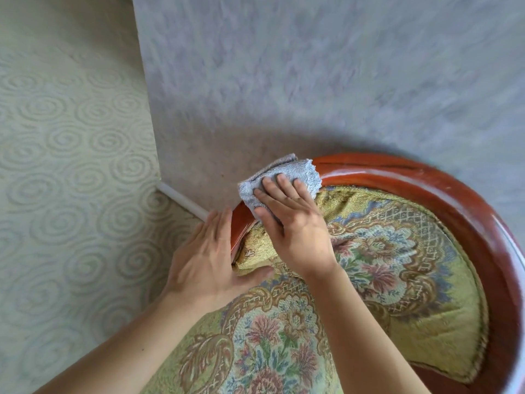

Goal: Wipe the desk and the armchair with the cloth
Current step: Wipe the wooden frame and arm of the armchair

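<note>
The armchair has a curved, glossy red-brown wooden rim (pixel 443 191) and floral yellow-green upholstery (pixel 392 251). A folded grey cloth (pixel 287 172) lies over the rim at its upper left. My right hand (pixel 295 220) presses flat on the cloth with straight fingers. Lower on the same rim, my left hand (pixel 207 254) rests with its fingers along the outer side of the wood and its thumb on the upholstery. The desk is not in view.
A grey mottled wall (pixel 312 66) stands directly behind the chair. To the left lies a pale carpet with a spiral pattern (pixel 71 166). A white skirting strip (pixel 181 200) runs along the wall's foot beside my left hand.
</note>
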A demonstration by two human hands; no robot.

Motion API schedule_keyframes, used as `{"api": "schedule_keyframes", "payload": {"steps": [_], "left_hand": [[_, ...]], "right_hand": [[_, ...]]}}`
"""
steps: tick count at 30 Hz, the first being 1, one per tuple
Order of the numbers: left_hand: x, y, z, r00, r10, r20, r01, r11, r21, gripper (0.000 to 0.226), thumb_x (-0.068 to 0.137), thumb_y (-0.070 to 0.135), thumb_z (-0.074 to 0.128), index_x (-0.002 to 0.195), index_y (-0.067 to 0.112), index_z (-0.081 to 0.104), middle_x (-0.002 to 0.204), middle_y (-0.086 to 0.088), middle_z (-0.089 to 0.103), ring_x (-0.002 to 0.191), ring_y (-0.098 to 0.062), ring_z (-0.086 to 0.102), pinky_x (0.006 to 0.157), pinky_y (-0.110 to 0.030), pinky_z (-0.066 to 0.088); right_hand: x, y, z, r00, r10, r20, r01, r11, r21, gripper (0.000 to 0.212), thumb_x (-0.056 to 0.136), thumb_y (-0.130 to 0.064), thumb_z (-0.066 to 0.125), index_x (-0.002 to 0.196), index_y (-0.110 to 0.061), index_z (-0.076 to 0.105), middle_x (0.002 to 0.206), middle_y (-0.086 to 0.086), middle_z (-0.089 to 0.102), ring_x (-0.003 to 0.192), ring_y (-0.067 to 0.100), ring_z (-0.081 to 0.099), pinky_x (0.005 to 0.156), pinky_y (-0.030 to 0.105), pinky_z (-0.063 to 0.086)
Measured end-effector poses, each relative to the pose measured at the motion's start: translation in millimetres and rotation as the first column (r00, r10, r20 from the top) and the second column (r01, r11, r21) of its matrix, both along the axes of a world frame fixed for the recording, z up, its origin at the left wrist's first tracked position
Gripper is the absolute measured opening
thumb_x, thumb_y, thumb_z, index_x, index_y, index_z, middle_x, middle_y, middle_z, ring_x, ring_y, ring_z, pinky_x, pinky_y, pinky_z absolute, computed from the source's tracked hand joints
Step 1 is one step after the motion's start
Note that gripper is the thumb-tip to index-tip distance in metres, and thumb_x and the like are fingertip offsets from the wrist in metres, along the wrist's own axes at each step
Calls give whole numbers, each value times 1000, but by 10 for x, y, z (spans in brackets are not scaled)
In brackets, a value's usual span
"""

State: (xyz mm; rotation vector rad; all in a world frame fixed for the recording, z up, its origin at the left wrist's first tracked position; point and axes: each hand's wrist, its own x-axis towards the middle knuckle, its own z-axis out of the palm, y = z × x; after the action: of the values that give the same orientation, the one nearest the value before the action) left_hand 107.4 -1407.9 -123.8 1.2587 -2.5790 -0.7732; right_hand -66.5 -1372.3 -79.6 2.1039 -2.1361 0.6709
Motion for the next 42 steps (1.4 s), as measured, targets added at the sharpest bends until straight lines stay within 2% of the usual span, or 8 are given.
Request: {"api": "schedule_keyframes", "payload": {"steps": [11,14,19,23,27,34,38,42], "left_hand": [[285,111,-148,998,63,-22,-64,997,-39,116,73,97,30,140,2,45,131,-21,63,117,-36,65,92,-48,55],[350,125,-116,996,60,70,-60,998,-6,123,71,98,27,139,-1,50,129,-24,65,115,-38,67,88,-48,58],[271,105,-73,989,35,146,-35,999,-3,139,63,106,18,157,4,24,159,-15,39,141,-25,47,111,-41,46],[132,75,-23,987,37,154,-30,999,-46,139,66,105,17,157,0,25,158,-18,38,142,-28,46,110,-40,43],[10,-21,-34,998,23,66,-23,1000,-6,141,59,108,7,157,8,-10,167,-9,5,155,-19,15,118,-29,10],[-145,-125,-28,999,34,14,-34,999,-1,145,57,109,9,159,7,-10,169,-10,5,155,-18,14,118,-29,11],[-302,-178,-2,999,37,-22,-36,999,11,144,58,109,15,159,9,-14,165,-6,-4,149,-11,1,117,-33,3],[-520,-264,71,999,0,-37,-2,999,-47,143,61,107,20,160,7,-9,165,-10,-1,151,-16,3,119,-35,5]], "right_hand": [[490,133,-96,944,84,318,-142,976,165,26,101,-16,57,122,-10,71,130,6,68,134,20,53,121,34,24],[534,166,-126,956,116,268,-175,963,205,28,101,-18,57,124,-9,69,133,7,66,136,21,51,122,35,23],[358,42,-48,990,131,49,-139,964,225,35,104,-27,51,133,-12,63,142,3,58,142,18,42,122,38,23],[106,-145,143,997,9,-73,6,978,207,40,107,-31,42,141,-15,55,149,2,50,146,16,35,123,37,19],[-268,-179,394,977,-182,-108,194,974,117,43,107,-31,36,141,-12,53,148,5,50,145,20,37,124,37,19],[-954,186,642,852,-522,-36,520,852,-57,43,108,-28,36,142,-9,53,150,6,49,147,24,33,124,40,16],[-851,39,546,834,-552,-1,546,826,-139,41,106,-25,37,137,-7,58,145,9,55,143,30,39,122,46,19],[-525,-151,377,943,-329,-46,324,941,-97,36,105,-24,45,132,-8,63,140,8,60,140,30,43,121,47,21]]}}
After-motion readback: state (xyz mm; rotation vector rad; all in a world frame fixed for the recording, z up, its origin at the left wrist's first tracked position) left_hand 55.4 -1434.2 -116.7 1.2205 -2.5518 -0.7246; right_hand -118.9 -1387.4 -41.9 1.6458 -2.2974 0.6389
